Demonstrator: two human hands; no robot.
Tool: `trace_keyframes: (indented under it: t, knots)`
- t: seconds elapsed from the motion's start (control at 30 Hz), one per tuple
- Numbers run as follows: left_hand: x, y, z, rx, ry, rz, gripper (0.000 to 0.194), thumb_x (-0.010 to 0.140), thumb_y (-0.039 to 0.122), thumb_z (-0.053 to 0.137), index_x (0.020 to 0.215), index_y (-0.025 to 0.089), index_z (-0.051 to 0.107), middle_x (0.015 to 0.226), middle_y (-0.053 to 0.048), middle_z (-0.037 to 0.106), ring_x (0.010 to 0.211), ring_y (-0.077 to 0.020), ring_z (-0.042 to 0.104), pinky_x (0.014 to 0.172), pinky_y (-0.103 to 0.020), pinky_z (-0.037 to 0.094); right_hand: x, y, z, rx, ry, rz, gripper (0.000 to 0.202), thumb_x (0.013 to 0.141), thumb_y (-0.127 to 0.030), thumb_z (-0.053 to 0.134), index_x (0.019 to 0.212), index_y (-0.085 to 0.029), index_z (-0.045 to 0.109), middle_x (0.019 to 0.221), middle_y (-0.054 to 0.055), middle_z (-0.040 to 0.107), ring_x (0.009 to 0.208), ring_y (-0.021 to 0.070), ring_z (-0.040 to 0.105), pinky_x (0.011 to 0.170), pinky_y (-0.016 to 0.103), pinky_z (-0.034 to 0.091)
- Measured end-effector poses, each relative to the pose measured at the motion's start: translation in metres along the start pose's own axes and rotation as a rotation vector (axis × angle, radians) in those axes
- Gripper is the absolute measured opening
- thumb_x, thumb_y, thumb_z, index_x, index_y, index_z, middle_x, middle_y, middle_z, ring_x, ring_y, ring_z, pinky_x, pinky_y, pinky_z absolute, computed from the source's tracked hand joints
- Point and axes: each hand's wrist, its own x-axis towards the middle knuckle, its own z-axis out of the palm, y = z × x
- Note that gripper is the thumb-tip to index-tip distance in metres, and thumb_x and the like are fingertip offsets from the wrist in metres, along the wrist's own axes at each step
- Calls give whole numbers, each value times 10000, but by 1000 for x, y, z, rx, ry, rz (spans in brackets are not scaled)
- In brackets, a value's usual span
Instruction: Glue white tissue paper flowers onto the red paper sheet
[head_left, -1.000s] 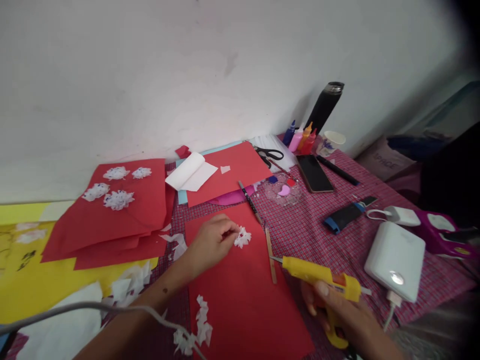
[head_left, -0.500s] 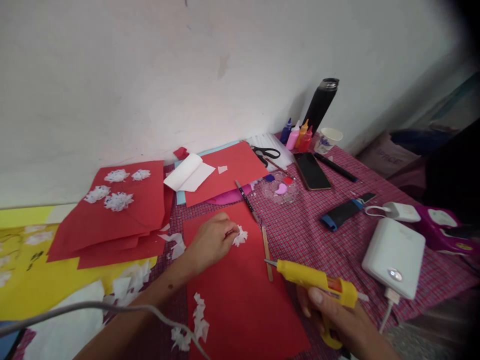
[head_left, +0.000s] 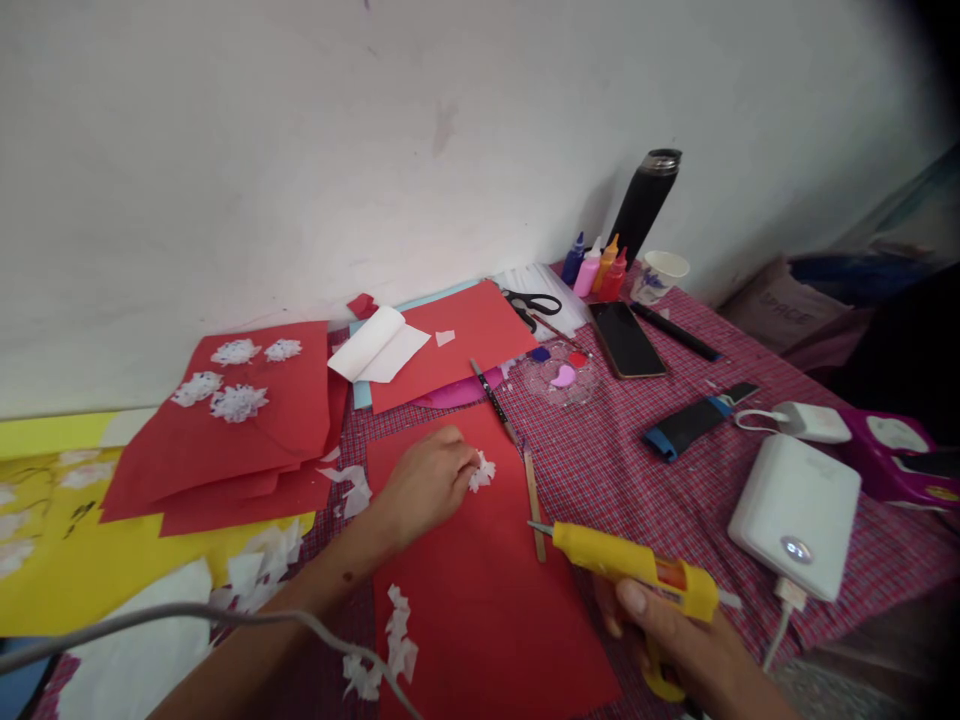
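Observation:
My left hand (head_left: 435,478) is closed, its fingertips pinched at the left edge of a small white paper flower (head_left: 482,472) on the upper part of a red sheet (head_left: 487,590). My right hand (head_left: 667,630) is wrapped round the handle of a yellow glue gun (head_left: 630,562). The gun's metal tip points left, over the sheet's right edge and close to a wooden stick (head_left: 534,505). Crumpled white paper strips (head_left: 401,635) lie on the sheet's lower left.
Stacked red sheets with white flowers (head_left: 225,450) lie left. A paintbrush (head_left: 493,400), palette (head_left: 559,377), scissors (head_left: 534,303), phone (head_left: 628,340), paint bottles (head_left: 587,272) and black flask (head_left: 645,205) stand or lie beyond. A white power bank (head_left: 796,515) is at right. A grey cable (head_left: 247,612) crosses the foreground.
The view has shifted very slightly. Both hands keep nearly the same pose, the left at the flower and the right round the glue gun.

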Motion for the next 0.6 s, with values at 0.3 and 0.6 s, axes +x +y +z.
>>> trace_keyframes:
  t: [0.3, 0.6]
  knots:
    - [-5, 2, -2, 22, -21, 0, 250, 890, 114, 469, 936, 209, 696, 873, -62, 605, 842, -202, 578, 779, -309, 457, -1, -4, 1, -2, 16, 36, 580, 839, -741, 539, 701, -180, 594, 563, -26, 456, 488, 101, 405, 464, 242, 314]
    - [-11, 3, -1, 79, -34, 24, 316, 858, 73, 427, 1007, 180, 685, 888, -69, 575, 854, -205, 575, 777, -324, 456, 0, -6, 3, 7, 8, 49, 579, 833, -744, 546, 695, -184, 592, 526, -37, 446, 469, 95, 390, 456, 235, 282]
